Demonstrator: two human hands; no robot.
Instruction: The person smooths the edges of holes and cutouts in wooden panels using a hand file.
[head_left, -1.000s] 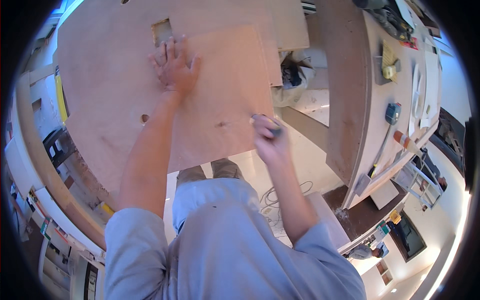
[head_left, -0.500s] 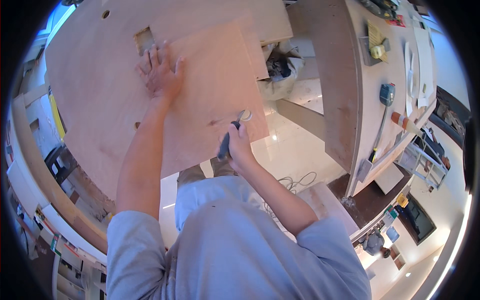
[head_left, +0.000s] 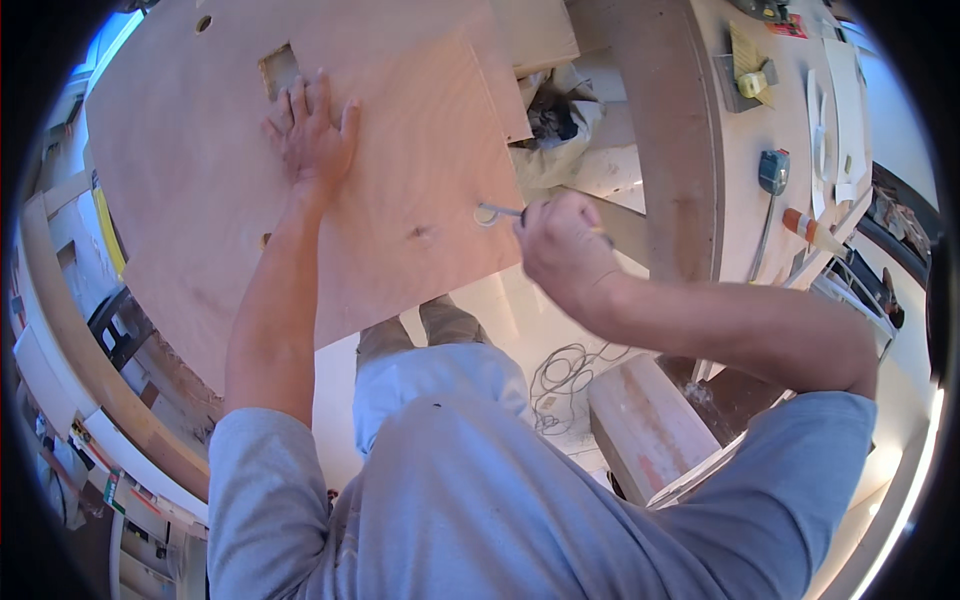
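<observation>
My left hand (head_left: 313,138) lies open, fingers spread, on a pale plywood sheet (head_left: 400,170), just below a square cutout (head_left: 280,72). My right hand (head_left: 560,245) is closed on a hand tool with a dark handle and a thin metal blade (head_left: 500,209). The blade lies across a round hole (head_left: 484,219) near the sheet's right edge. Another small round hole (head_left: 203,23) is at the sheet's upper left.
At right, a board surface (head_left: 750,200) holds a tape measure (head_left: 773,172), a brush (head_left: 812,230) and scrapers (head_left: 752,85). A cloth bag (head_left: 555,115) sits behind the sheet. Below are coiled cable (head_left: 560,375) and a box (head_left: 650,425). A person (head_left: 880,290) is at the far right.
My right hand and tool moved left to the round hole, then swung up and rightward, with the elbow now bent outward. My left hand stays flat on the sheet.
</observation>
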